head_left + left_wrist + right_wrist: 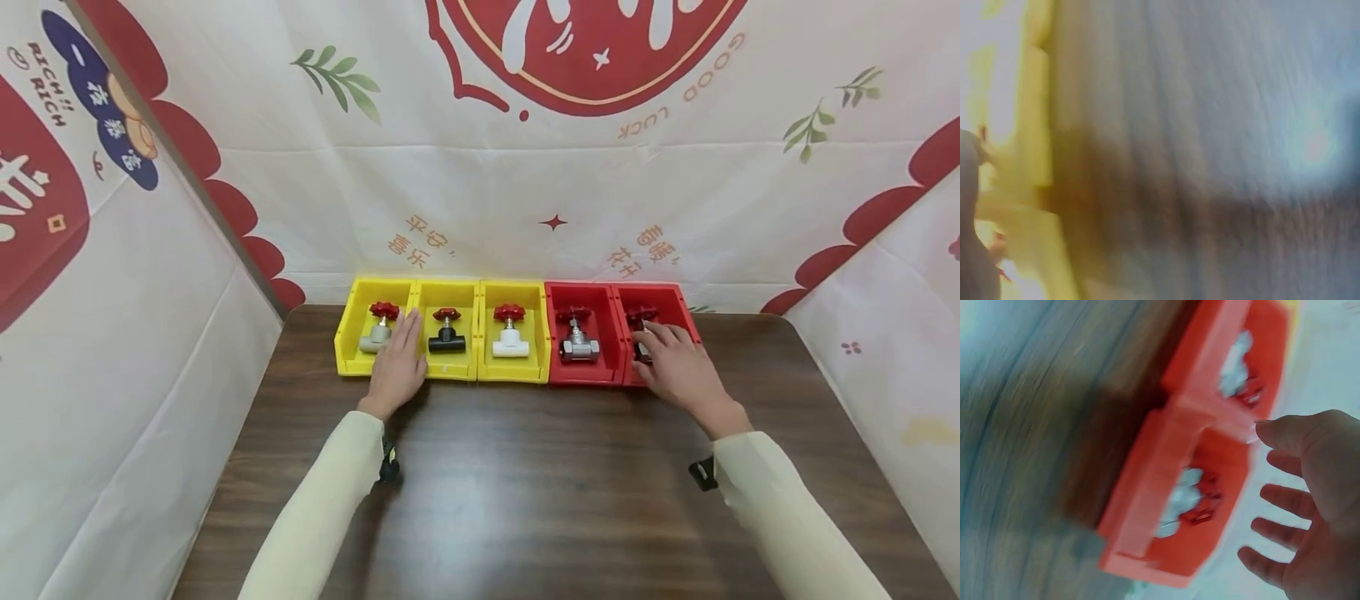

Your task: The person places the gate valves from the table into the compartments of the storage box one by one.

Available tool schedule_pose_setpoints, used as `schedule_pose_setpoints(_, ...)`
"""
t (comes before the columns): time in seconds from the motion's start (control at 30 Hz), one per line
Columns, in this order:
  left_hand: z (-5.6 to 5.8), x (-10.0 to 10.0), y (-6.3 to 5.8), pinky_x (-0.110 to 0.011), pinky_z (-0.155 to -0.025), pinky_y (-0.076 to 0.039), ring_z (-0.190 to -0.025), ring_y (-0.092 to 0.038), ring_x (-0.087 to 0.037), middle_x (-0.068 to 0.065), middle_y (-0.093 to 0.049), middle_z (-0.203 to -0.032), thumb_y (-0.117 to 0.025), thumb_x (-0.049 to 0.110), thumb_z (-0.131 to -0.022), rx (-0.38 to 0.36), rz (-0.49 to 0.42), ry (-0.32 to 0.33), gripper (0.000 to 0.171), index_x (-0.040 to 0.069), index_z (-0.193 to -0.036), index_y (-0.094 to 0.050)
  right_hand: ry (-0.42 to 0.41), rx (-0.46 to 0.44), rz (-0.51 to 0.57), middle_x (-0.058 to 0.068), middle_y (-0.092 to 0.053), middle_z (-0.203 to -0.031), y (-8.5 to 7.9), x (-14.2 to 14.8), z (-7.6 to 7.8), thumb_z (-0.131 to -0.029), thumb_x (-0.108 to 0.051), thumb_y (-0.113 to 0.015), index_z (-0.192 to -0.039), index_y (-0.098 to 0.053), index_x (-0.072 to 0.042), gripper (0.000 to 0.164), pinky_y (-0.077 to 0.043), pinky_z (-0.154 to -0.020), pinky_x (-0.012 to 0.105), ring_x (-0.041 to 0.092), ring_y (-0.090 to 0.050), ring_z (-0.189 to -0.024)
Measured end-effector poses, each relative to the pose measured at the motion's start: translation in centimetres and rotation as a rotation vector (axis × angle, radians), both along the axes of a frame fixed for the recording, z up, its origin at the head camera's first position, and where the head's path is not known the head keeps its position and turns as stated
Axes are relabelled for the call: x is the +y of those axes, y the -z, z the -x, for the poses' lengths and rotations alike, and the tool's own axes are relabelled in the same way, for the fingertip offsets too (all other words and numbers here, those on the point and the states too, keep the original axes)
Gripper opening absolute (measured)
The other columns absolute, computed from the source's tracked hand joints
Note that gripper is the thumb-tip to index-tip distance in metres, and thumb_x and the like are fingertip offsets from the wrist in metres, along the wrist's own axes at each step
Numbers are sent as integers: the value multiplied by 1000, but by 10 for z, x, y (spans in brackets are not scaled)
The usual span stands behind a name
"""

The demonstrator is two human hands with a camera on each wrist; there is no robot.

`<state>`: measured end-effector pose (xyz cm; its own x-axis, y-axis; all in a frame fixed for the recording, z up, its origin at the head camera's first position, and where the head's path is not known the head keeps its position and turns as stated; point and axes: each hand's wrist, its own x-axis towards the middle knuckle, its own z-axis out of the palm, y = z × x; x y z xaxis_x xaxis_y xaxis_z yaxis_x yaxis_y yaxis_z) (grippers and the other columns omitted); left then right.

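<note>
My left hand (pixel 396 371) reaches over the first two yellow bins with its fingers extended. Beside it in the head view are a grey valve (pixel 380 329) with a red handwheel and a black valve (pixel 447 333). My right hand (pixel 681 367) hovers at the rightmost red bin (pixel 632 372), partly covering a metal valve (pixel 641 323). In the right wrist view its fingers (pixel 1288 500) are spread around nothing, and the metal valve (pixel 1180 503) lies in the bin. The left wrist view is blurred; a yellow bin (pixel 1041 112) edge shows there.
A white valve (pixel 511 337) sits in the third yellow bin (pixel 534 367), and another metal valve (pixel 579 342) in the left red bin (pixel 558 371). The joined bins line the back of the brown wood table (pixel 525 483). Printed white cloth (pixel 487 192) hangs behind and at both sides.
</note>
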<state>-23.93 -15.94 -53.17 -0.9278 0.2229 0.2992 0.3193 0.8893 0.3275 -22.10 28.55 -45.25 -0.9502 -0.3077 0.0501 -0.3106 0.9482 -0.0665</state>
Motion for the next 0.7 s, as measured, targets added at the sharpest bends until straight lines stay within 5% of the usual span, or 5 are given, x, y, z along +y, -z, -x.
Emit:
schedule_pose_setpoints(0.17,-13,3,-26,-56,-105,-28,-142,-21,-30,-10,-30,-153,-52,19,-97,-103,-15,-24,60,6,-150,-28,4,132,77,26,-32,-144,-21,-10,-13,-80,-25,-75,-135,-49,-3,65,-29,-90,74,49,-21,-132)
schedule_pose_setpoints(0.33,-37,2,-52,-55,-108,-21,-142,-21,-29,-10,-30,-153,-50,32,-98,-77,-24,-7,63,8,-151,-26,6,223,163,25,-28,-147,-39,-10,-35,-79,-31,-76,-136,-48,-5,69,-25,-89,77,46,-11,-139)
schedule_pose_setpoints(0.47,-66,-8,-69,-57,-110,-15,-144,-15,-26,-7,-24,-156,-49,45,-96,-29,35,-5,70,12,-153,-23,28,249,196,24,-28,-149,-38,-12,-62,-76,-39,-77,-136,-48,-4,75,-21,-93,77,45,-9,-140)
schedule_pose_setpoints(0.7,-118,-34,-70,-65,-107,-12,-144,-11,-34,-6,-19,-158,-60,54,-86,31,93,-55,86,15,-153,-22,63,226,125,20,-21,-153,-24,-17,-100,-71,-54,-75,-144,-40,-13,90,-9,-102,71,46,-2,-141)
